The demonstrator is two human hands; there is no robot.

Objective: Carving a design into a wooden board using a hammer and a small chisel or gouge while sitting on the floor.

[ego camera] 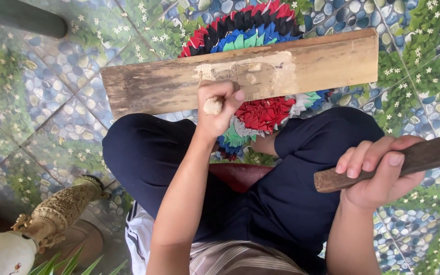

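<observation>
**Chisel on plank, mallet raised**

Your left hand [219, 104] is fisted tight around a pale-handled chisel [213, 106], tip hidden, set on the wooden plank [179, 84] near its middle, at the carved patch. Your right hand [380, 170] has its fingers wrapped closed round a dark wooden mallet [423, 157], held off the plank's right end, above your knee. The plank lies across a multicoloured round mat [260, 114] on the tiled floor [36, 102].
</observation>
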